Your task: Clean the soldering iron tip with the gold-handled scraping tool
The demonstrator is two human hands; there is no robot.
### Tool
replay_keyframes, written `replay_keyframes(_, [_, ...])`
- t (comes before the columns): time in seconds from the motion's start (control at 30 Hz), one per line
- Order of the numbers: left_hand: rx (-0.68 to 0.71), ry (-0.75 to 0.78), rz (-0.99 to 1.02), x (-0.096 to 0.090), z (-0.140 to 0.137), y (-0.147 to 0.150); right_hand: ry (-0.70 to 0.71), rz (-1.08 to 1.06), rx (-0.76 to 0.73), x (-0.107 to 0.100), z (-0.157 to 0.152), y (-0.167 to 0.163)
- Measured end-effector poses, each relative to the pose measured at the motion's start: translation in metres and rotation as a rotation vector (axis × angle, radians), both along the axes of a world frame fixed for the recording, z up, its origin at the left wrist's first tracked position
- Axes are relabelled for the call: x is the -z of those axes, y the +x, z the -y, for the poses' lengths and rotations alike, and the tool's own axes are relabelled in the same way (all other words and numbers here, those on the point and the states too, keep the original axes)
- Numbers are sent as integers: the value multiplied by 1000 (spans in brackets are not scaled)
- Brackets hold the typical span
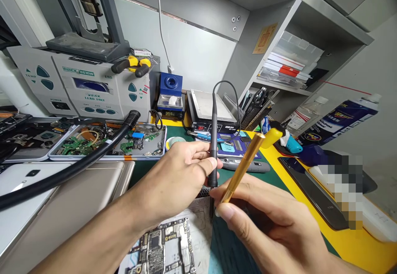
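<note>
My left hand is closed around the grey-black handle of a soldering iron, which stands upright with its thin cord looping from the top and its tip pointing down. In my right hand, thumb and fingers pinch a slim gold metal tool; its lower end is hidden by the fingers. A yellow piece shows by its upper end, and I cannot tell whether it belongs to it. Below my left hand, a phone circuit board lies on a pale printed sheet.
A hot air station stands at the left, its black hose crossing over trays of boards and phone backs. Behind are a soldering station and a hot plate. Spray cans and a black phone are at right.
</note>
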State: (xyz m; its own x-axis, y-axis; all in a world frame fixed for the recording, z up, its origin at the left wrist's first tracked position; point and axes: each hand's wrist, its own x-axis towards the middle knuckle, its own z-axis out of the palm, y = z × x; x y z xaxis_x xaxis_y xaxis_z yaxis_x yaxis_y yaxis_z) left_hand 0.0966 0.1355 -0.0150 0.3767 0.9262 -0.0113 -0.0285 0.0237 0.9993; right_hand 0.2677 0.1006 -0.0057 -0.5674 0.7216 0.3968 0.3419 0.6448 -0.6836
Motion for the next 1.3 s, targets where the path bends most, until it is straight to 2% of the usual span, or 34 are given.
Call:
replay_keyframes(0.27, [-7,13,-16,-1,0,0,-11,7,24,-1,2,-1])
replay_keyframes(0.63, [-3,-1,2,-3,0,2,51,-2,29,-2,0,0])
replay_keyframes(1.3, [9,-19,34,0,1,0,21,-32,61,-5,0,-4])
